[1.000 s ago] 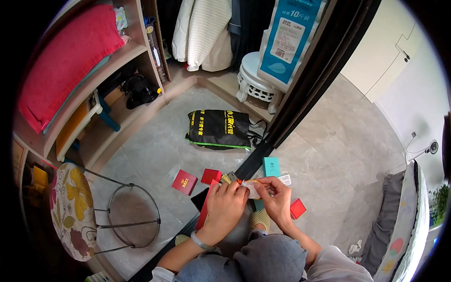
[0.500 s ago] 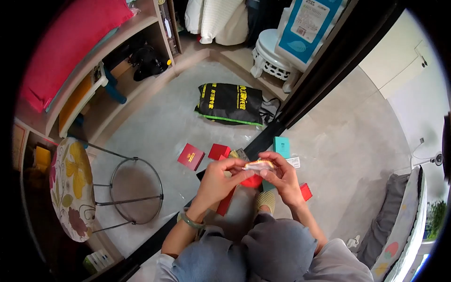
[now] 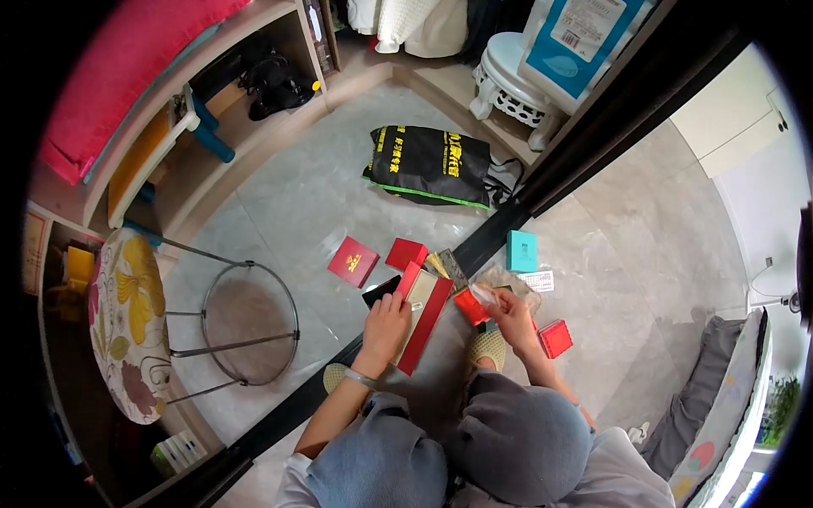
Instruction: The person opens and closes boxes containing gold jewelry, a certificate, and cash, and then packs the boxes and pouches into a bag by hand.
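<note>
My left hand grips the left edge of a long red box, which stands open with a pale inside. My right hand pinches a small clear-and-white plastic packet. Right beside that packet is a bright red pouch-like item; whether it is held or lies below cannot be made out. Close to the long box are a dark red square box, a second red box and a black flat piece. A teal box and a small red box lie to the right.
A black drawstring bag with yellow print lies ahead on the floor. A dark door track crosses the floor diagonally. To the left stands a flower-patterned stool with metal legs; a white card lies near the teal box.
My hands have parted. The left has let go of the packet and moved down-left onto the long red box; the right keeps the packet, moved slightly right. The view has shifted a little.
</note>
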Tool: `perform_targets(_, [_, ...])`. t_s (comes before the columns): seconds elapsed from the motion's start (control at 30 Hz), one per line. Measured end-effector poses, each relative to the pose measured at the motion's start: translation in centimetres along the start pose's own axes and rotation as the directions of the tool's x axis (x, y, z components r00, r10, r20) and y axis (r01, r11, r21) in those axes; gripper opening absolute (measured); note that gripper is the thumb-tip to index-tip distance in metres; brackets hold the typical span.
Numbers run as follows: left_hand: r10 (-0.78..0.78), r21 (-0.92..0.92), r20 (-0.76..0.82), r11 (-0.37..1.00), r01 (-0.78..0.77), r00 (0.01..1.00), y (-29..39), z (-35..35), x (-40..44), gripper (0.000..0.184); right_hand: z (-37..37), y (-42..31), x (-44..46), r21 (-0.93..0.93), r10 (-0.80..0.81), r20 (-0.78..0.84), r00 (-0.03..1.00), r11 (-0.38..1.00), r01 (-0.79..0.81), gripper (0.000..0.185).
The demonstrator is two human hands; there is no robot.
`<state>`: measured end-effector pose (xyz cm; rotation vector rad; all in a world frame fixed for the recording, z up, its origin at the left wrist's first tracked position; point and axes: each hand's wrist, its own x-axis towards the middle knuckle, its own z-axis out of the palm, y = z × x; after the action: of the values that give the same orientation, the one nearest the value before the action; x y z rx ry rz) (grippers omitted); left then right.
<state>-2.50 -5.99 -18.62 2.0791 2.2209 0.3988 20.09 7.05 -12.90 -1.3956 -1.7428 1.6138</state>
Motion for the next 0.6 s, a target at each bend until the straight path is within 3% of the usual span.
perform_targets(0.03, [0.035, 0.146, -0.05, 0.989, -0.028, 0.998, 0.1, 1.1, -0.4, 0.013, 0.4, 1.4, 0.0, 0.0, 0.002, 0.001, 1.0, 1.0, -0.002, 0.023])
perform_targets(0.1, [0.081, 0.196, -0.034, 0.978, -0.072, 0.996, 0.5, 1.1, -0.8, 0.014, 1.5, 3.8, 0.1, -0.182, -0.032, 0.027, 0.999, 0.983, 0.036, 0.02])
perform_targets(0.17, [0.121, 0.246, -0.014, 0.963, -0.114, 0.993, 0.4, 0.9, -0.7, 0.015, 2.5, 6.0, 0.4, -0.241, -0.079, 0.044, 0.996, 0.967, 0.087, 0.019])
perform_targets(0.23, [0.146, 0.3, 0.005, 0.944, -0.141, 0.989, 0.2, 0.6, -0.4, 0.012, 3.5, 6.7, 0.4, -0.075, 0.12, 0.138, 0.983, 0.991, -0.111, 0.019])
perform_targets(0.27, [0.146, 0.299, 0.006, 0.944, -0.141, 0.989, 0.1, 0.8, -0.4, 0.012, 3.9, 5.1, 0.2, -0.132, 0.194, 0.138, 0.971, 0.975, -0.176, 0.019])
perform_targets(0.37, [0.159, 0.253, 0.002, 0.955, -0.155, 0.987, -0.6, 0.7, -0.2, 0.01, 5.4, 8.6, 0.8, -0.209, 0.184, 0.136, 0.973, 0.966, -0.153, 0.019])
perform_targets(0.43, [0.016, -0.067, 0.03, 0.998, -0.014, 0.999, -0.9, -0.8, -0.2, 0.012, 5.7, 9.9, 0.8, -0.2, 0.149, 0.133, 0.98, 0.972, -0.121, 0.02])
perform_targets(0.47, [0.018, -0.067, 0.033, 0.998, -0.015, 0.999, -1.0, -1.7, -0.2, 0.012, 5.6, 11.1, 0.9, -0.254, 0.082, 0.143, 0.986, 0.966, -0.044, 0.021])
perform_targets(0.5, [-0.055, -0.233, 0.077, 0.97, 0.071, 0.996, -1.1, -2.9, -0.1, 0.013, 5.7, 11.1, 0.9, -0.308, 0.014, 0.157, 0.987, 0.951, 0.035, 0.022])
perform_targets(0.53, [-0.119, -0.388, 0.13, 0.908, 0.161, 0.984, -1.1, -3.9, 0.2, 0.016, 5.6, 11.0, 0.9, -0.308, 0.013, 0.158, 0.987, 0.951, 0.037, 0.022])
perform_targets(0.57, [-0.121, -0.387, 0.128, 0.908, 0.162, 0.984, -1.1, -5.0, 0.5, 0.016, 5.5, 9.6, 0.6, -0.39, -0.078, 0.103, 0.992, 0.914, 0.112, 0.023])
perform_targets(0.6, [-0.191, -0.58, 0.297, 0.742, 0.336, 0.936, -1.1, -6.0, 0.8, 0.016, 5.2, 7.8, 0.3, -0.472, -0.173, 0.054, 0.983, 0.864, 0.178, 0.024])
